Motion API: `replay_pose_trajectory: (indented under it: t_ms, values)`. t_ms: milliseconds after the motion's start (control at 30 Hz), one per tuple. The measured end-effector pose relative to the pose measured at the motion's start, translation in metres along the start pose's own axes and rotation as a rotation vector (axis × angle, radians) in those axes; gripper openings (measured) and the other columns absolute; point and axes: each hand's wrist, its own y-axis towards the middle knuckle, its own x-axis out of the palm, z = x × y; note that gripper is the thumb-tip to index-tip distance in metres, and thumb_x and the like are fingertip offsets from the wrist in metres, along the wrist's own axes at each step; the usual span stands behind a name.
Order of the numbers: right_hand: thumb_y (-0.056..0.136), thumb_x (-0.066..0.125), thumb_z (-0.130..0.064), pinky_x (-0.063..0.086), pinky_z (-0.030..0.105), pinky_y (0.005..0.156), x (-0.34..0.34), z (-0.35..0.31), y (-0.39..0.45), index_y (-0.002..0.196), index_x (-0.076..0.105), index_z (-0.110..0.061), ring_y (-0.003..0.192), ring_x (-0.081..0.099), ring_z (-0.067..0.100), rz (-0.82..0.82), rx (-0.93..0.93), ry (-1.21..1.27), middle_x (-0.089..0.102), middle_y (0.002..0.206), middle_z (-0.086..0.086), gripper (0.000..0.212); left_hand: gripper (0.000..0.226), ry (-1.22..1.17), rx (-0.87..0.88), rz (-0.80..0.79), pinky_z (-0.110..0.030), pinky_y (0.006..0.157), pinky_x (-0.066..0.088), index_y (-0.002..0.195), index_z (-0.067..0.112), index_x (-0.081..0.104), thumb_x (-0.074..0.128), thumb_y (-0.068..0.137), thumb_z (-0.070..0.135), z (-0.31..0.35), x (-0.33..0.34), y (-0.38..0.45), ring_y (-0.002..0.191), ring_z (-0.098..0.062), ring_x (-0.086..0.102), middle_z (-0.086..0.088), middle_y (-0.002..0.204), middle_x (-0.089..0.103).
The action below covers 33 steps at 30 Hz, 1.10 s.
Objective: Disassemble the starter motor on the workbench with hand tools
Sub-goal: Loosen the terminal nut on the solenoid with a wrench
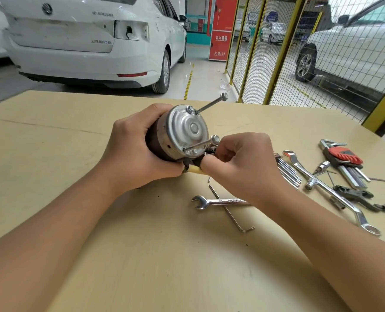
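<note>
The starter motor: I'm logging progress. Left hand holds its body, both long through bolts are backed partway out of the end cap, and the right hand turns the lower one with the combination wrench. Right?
Not quite. In the head view the right hand works the lower through bolt with bare fingers; the combination wrench lies on the workbench. The rest holds: the left hand holds the starter motor, and the upper through bolt also sticks out.

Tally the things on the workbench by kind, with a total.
Starter motor, held in both hands: 1
Long bolts sticking out of its end cap: 2
Spanners: 2
Loose hex keys: 2
Hex key sets: 2
Total: 9, leaving out the small bits at the right edge, which are too unclear to sort.
</note>
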Motion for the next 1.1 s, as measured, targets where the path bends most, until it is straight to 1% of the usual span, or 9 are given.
replay_pose_trajectory:
  t_ms: [200, 333, 400, 467, 567, 633, 800, 967, 1100]
  values:
    - [0.066, 0.065, -0.03, 0.027, 0.018, 0.041, -0.017, -0.004, 0.001, 0.048, 0.052, -0.008, 0.043, 0.033, 0.006, 0.078, 0.083, 0.123, 0.046, 0.045, 0.009, 0.03, 0.078, 0.006, -0.022, 0.011, -0.008, 0.083, 0.045, 0.122, 0.048, 0.06, 0.08, 0.047, 0.047, -0.002, 0.001, 0.001, 0.094, 0.004, 0.063, 0.029, 0.102, 0.068]
    - [0.087, 0.072, -0.034, 0.03, 0.014, 0.041, -0.022, 0.005, -0.006, 0.059, 0.062, -0.003, 0.039, 0.042, 0.003, -0.281, 0.143, 0.306, 0.061, 0.056, 0.017, 0.043, 0.077, 0.006, -0.036, 0.023, -0.01, 0.083, 0.046, 0.12, 0.048, 0.06, 0.086, 0.048, 0.039, -0.004, 0.0, 0.003, 0.094, 0.002, 0.063, 0.027, 0.103, 0.069]
    - [0.092, 0.068, -0.036, 0.03, 0.022, 0.043, -0.022, 0.011, -0.008, 0.061, 0.065, -0.005, 0.044, 0.044, 0.005, -0.389, 0.062, 0.282, 0.062, 0.058, 0.018, 0.044, 0.078, 0.002, -0.041, 0.023, -0.013, 0.085, 0.048, 0.121, 0.048, 0.061, 0.087, 0.048, 0.038, -0.005, 0.0, 0.003, 0.097, -0.002, 0.065, 0.024, 0.104, 0.071]
    - [0.091, 0.066, -0.042, 0.03, 0.024, 0.045, -0.023, 0.014, -0.007, 0.063, 0.068, -0.013, 0.047, 0.042, 0.005, -0.48, -0.025, 0.252, 0.06, 0.056, 0.01, 0.041, 0.08, 0.002, -0.049, 0.017, -0.016, 0.086, 0.051, 0.122, 0.046, 0.063, 0.089, 0.047, 0.036, -0.008, -0.001, 0.003, 0.099, -0.005, 0.066, 0.022, 0.105, 0.071]
    - [0.09, 0.067, -0.044, 0.029, 0.012, 0.048, -0.02, 0.013, -0.008, 0.067, 0.072, -0.025, 0.049, 0.047, 0.004, -0.603, -0.171, 0.139, 0.057, 0.054, -0.011, 0.031, 0.085, -0.01, -0.051, -0.007, -0.02, 0.087, 0.053, 0.122, 0.045, 0.064, 0.097, 0.047, 0.024, -0.015, -0.002, 0.005, 0.099, -0.004, 0.066, 0.022, 0.107, 0.071]
    - [0.088, 0.071, -0.048, 0.032, 0.018, 0.049, -0.017, 0.015, -0.008, 0.073, 0.075, -0.023, 0.052, 0.049, 0.006, -0.541, -0.212, 0.064, 0.06, 0.057, -0.006, 0.029, 0.086, -0.028, -0.049, -0.025, -0.021, 0.088, 0.053, 0.122, 0.045, 0.064, 0.097, 0.047, 0.019, -0.018, -0.004, 0.006, 0.1, -0.004, 0.066, 0.022, 0.108, 0.071]
    - [0.073, 0.082, -0.043, 0.042, 0.024, 0.055, -0.019, 0.025, 0.002, 0.089, 0.069, -0.032, 0.055, 0.051, 0.008, -0.049, 0.025, 0.247, 0.057, 0.069, 0.0, 0.024, 0.084, -0.087, -0.042, -0.068, -0.021, 0.091, 0.054, 0.117, 0.055, 0.062, 0.095, 0.047, 0.023, -0.022, -0.009, 0.011, 0.104, -0.004, 0.068, 0.02, 0.11, 0.072]
    - [0.073, 0.084, -0.042, 0.04, 0.017, 0.069, -0.011, 0.021, 0.0, 0.113, 0.068, -0.034, 0.077, 0.059, -0.004, -0.168, -0.034, 0.172, 0.068, 0.099, -0.012, 0.043, 0.087, -0.132, -0.02, -0.108, -0.022, 0.091, 0.055, 0.122, 0.048, 0.063, 0.097, 0.048, 0.02, -0.027, -0.014, 0.012, 0.107, -0.007, 0.068, 0.016, 0.114, 0.072]
    - [0.071, 0.086, -0.041, 0.037, 0.008, 0.069, -0.006, 0.013, -0.001, 0.122, 0.065, -0.028, 0.085, 0.06, -0.01, -0.1, -0.132, 0.216, 0.068, 0.109, -0.014, 0.057, 0.086, -0.143, -0.003, -0.142, -0.033, 0.093, 0.057, 0.129, 0.037, 0.059, 0.096, 0.052, 0.028, -0.026, -0.015, 0.011, 0.111, -0.018, 0.068, 0.011, 0.118, 0.069]
